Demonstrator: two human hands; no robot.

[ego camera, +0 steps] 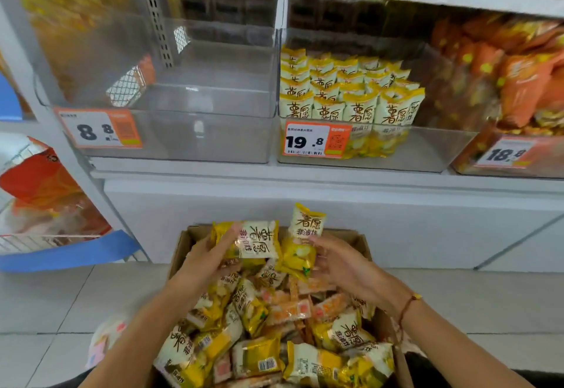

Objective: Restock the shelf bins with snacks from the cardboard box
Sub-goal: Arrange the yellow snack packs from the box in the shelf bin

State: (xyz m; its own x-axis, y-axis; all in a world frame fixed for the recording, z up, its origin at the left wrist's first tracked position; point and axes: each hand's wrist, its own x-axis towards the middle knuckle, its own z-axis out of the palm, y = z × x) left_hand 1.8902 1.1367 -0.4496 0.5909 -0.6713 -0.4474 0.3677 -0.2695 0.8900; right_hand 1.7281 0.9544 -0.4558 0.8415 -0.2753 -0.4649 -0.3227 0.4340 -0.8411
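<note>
Holding a yellow-and-white snack packet sideways in left hand, grip curled round its edge. Pinching a second packet upright in right hand. Both hovering over the open cardboard box of packets on the floor, below the half-filled middle shelf bin.
</note>
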